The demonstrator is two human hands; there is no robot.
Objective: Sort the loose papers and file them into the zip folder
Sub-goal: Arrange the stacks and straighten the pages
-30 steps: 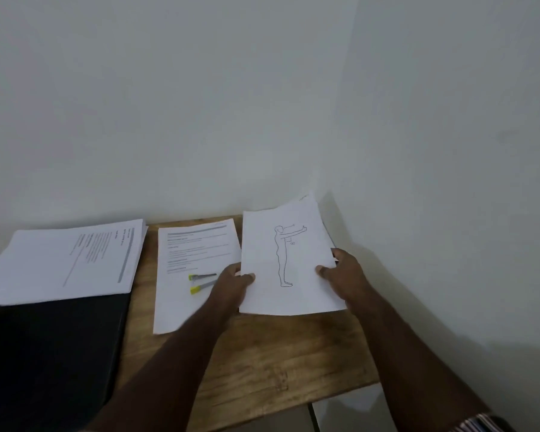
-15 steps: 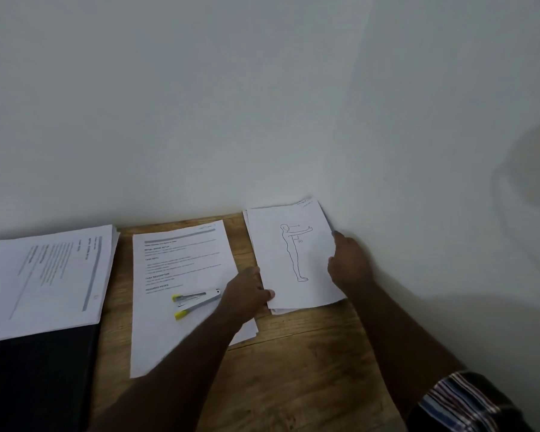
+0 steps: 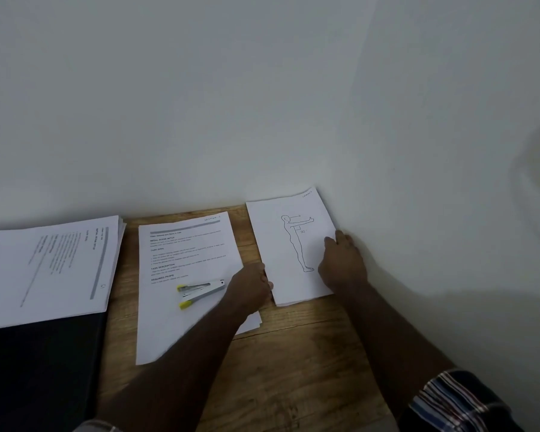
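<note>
At the far left a dark folder (image 3: 35, 369) lies flat on the wooden tabletop (image 3: 293, 363), its near part running out of view, and whether its zip is open cannot be told. A thick stack of printed papers (image 3: 47, 269) rests across the folder's far end, turned sideways so its text lines run toward the wall, with its right edge hanging over the bare wood. Just to the right, apart from that stack, a second pile of printed sheets (image 3: 181, 254) lies with bold headings and short lines of text facing the person; a small silver stapler (image 3: 200, 291) with yellow end caps sits on its lower half. The left hand (image 3: 250, 289) reaches across the near right corner of this pile, fingers curled, touching the left edge of the next pile, though whether it pinches that edge cannot be told. That right-hand pile (image 3: 281, 257) lies in the corner where the two white walls meet; its top sheet shows a line drawing of a standing figure with one arm held straight out and a "90" mark beside it, and the edges of further sheets peek out below its near edge. The right hand (image 3: 342, 263) lies on the pile's right side, fingers fairly straight and resting on the top sheet. A striped sleeve (image 3: 455, 403) shows at the lower right.
</note>
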